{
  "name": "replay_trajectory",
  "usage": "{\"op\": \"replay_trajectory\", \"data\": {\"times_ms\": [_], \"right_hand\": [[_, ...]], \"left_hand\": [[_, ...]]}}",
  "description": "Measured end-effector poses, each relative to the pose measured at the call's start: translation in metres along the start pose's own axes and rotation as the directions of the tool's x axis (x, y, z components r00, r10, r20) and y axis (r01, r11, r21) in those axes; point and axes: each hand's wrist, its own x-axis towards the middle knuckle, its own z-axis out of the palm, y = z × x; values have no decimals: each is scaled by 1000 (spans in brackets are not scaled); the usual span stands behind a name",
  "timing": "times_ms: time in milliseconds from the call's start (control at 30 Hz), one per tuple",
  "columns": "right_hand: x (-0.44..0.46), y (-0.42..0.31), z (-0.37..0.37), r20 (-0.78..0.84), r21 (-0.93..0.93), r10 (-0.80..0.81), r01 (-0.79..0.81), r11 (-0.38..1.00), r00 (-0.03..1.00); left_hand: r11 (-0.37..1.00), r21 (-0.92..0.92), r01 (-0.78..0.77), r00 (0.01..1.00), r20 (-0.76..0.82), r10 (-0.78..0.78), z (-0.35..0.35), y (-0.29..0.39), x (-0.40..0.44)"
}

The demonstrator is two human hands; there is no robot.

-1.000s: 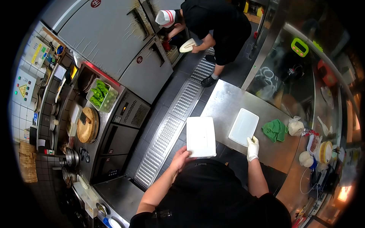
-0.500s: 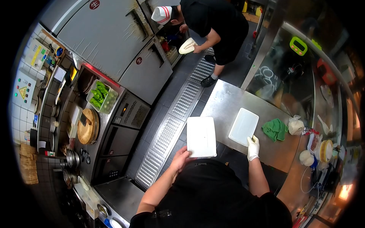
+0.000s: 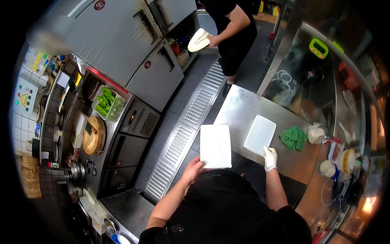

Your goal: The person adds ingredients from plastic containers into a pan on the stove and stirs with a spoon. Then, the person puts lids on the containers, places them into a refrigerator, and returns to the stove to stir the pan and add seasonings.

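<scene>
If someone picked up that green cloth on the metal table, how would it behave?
The green cloth would likely be floppy, since it lies in loose, crumpled folds. It probably wouldn't roll if pushed, being heaped low on the metal table. It may be fairly light, though whether it's wet isn't clear.

1 co-worker [image 3: 237, 41] cut off at top.

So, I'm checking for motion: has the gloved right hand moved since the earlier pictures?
No: against the steel table, the right hand shows no clear shift.

生 [image 3: 99, 5] on cabinet [image 3: 109, 44], warning triangle [image 3: 24, 99] on panel [image 3: 32, 97]
</scene>
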Motion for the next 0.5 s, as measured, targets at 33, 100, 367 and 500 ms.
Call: {"op": "replay_trajectory", "data": {"times_ms": [33, 100, 367, 500], "right_hand": [[1, 2, 0, -3, -8, -15, 15, 1000, 1000], [5, 7, 1, -8, -26, -44, 44, 999, 999], [16, 15, 0, 23, -40, -33, 34, 999, 999], [6, -1, -5, 92, -37, 2, 1, 999, 996]], "left_hand": [[1000, 9, 4, 1000, -11, -4, 4, 5, -5], [1000, 22, 13, 1000, -27, -12, 11, 13, -12], [992, -123, -28, 999, 21, 31, -7, -9, 13], [965, -263, 15, 997, 74, 5, 13, 31, 7]]}}
